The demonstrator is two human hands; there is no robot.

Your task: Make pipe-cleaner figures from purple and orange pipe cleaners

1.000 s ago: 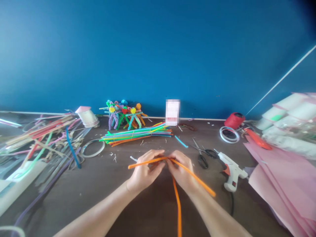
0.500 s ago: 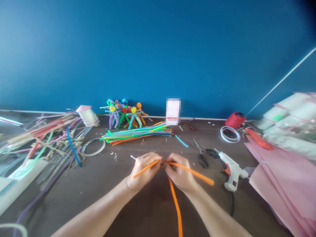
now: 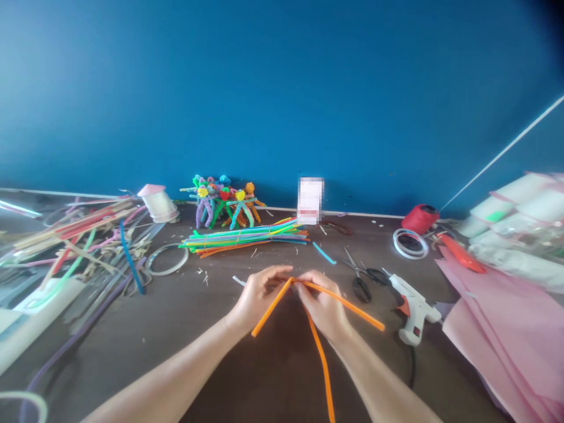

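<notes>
Above the dark table, my right hand [image 3: 324,302] pinches orange pipe cleaners [image 3: 324,361] near the place where they meet. One orange end slants down to the left, another runs right across the hand, and a longer one hangs toward the table's front. My left hand [image 3: 259,296] is beside the joint, its index finger stretched out and its fingers loosened behind the left orange end. Whether its fingertips touch the joint is hard to see. Just beyond the hands lies a bundle of coloured pipe cleaners [image 3: 247,236], with several pipe-cleaner figures [image 3: 224,202] standing behind it.
On the right are black scissors [image 3: 361,288], a white glue gun [image 3: 414,308], pink sheets [image 3: 506,335], tape rolls [image 3: 410,244] and red thread [image 3: 418,219]. Loose strips [image 3: 92,252] clutter the left, beside a tape ring [image 3: 167,259]. A blue wall [image 3: 282,106] rises behind.
My left fingers have loosened and spread from their closed grip. The left orange end has swung downward, now in front of that hand. My right hand keeps its pinch.
</notes>
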